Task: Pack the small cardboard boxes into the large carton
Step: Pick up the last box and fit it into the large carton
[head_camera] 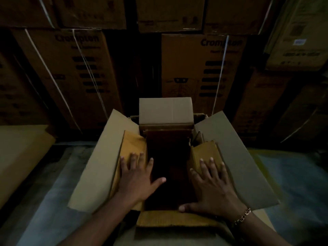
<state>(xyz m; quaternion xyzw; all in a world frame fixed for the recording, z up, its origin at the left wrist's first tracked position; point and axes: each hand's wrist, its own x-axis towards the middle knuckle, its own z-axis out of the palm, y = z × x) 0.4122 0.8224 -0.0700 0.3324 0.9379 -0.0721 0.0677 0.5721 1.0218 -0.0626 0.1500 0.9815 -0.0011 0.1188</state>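
The large carton (99, 167) stands open on the floor in front of me, its four flaps spread out. Inside it, a yellowish small cardboard box (133, 142) lies along the left wall and another small box (205, 151) along the right wall. Between them is a dark gap (168, 166) whose contents I cannot make out. My left hand (138, 176) rests flat, fingers spread, on the left small box. My right hand (213, 189), with a bracelet at the wrist, lies flat on the right small box, thumb at the carton's near edge.
A wall of stacked, strapped printed cartons (204, 68) rises right behind the open carton. A flat sheet of cardboard (21, 151) lies on the floor to the left. The scene is dim, with bluish floor (292, 183) on both sides.
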